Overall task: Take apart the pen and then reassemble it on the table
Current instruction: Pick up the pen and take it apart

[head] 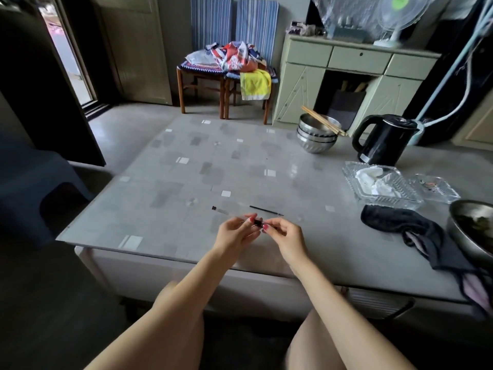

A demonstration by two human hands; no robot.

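Both my hands meet over the near middle of the grey table [165,182]. My left hand [234,233] and my right hand [284,235] pinch a small black pen part [257,223] between their fingertips. The clear pen barrel [221,210], with a black end piece, lies on the table just beyond my left hand; its near end seems to reach my left fingers. A thin dark refill [266,210] lies flat a little beyond my right hand, apart from both hands.
At the right stand a black kettle [384,140], stacked steel bowls [316,137] with chopsticks, two glass trays [381,185], a dark cloth [408,228] and a metal bowl [472,228]. Chairs with clothes stand past the far edge.
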